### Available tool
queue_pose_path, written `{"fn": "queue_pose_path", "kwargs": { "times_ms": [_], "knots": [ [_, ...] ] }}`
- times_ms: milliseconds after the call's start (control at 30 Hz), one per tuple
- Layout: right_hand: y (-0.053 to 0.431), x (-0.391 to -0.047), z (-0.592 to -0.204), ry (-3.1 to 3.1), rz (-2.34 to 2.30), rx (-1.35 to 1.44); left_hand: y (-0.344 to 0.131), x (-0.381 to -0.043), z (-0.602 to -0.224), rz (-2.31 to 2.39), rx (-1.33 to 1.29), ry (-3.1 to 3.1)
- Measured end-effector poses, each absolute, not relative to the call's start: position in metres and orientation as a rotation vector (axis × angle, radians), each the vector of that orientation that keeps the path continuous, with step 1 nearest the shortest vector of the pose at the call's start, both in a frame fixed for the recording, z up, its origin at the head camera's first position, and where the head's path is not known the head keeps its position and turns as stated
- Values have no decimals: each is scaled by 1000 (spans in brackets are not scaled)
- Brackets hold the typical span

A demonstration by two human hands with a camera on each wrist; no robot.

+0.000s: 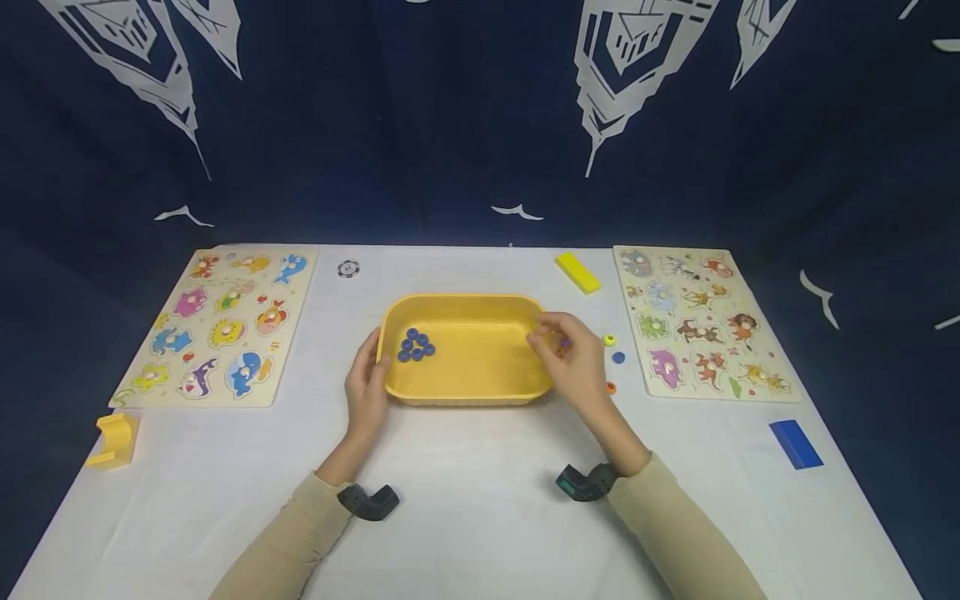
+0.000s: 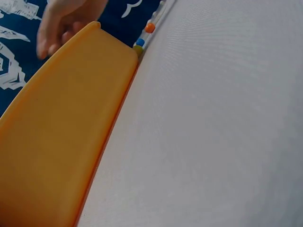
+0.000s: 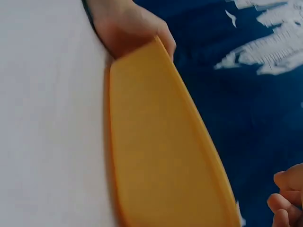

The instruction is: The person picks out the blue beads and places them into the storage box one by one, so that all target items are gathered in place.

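One shallow, round-cornered yellow plastic tray (image 1: 487, 367) lies on the white tabletop (image 1: 480, 508), with a cluster of small blue ring-shaped beads (image 1: 417, 353) inside it toward nine o'clock. The left hand (image 1: 367, 390) grips the tray's end at nine o'clock, thumb by the rim; the right hand (image 1: 573, 362) hovers at three o'clock with bent fingers, and a small purple thing (image 1: 565, 342) shows beside them — I cannot tell whether it is pinched. Just beyond that hand, also toward three o'clock, a yellow-green bead (image 1: 608, 340), a round blue bead (image 1: 618, 357) and an orange bead (image 1: 611, 388) lie loose. To handle such small pieces well, I would want a firm left hold so the tray sits level, a fingertip pinch rather than a whole-fist grab, and a release low over the tray floor — a high drop could scatter beads. No brand or label can be read: the round black-and-white chip (image 1: 348, 268) at ten o'clock bears marks too small to make out, and the pale, wood-coloured animal puzzle board (image 1: 296, 296) at nine o'clock shows pictures, no legible lettering.
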State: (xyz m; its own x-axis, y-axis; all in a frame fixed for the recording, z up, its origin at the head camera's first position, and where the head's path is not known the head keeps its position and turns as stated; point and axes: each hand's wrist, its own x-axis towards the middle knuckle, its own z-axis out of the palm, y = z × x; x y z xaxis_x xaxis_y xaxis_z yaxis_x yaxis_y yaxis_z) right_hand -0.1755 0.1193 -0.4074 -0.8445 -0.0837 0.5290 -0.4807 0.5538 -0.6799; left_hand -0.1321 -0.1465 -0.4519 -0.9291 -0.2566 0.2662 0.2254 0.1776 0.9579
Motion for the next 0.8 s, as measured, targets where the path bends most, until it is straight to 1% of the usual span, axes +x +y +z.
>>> {"fn": "queue_pose_path", "kwargs": {
  "times_ms": [233, 367, 567, 667, 800],
  "knots": [
    [178, -165, -430, -2345, 1140, 61, -147, -131, -451, -1807, 46, -2095],
    [198, -163, -440, -2342, 1069, -67, -147, -131, -451, -1803, 52, -2097],
    [214, -171, -457, -2417, 942, -215, -151, -137, -464, -1813, 38, -2092],
    [216, -173, -462, -2495, 891, -304, -154, -141, -475, -1820, 43, -2093],
    [217, -175, -466, -2580, 835, -381, -155, -143, -480, -1791, 38, -2101]
  ]
}}
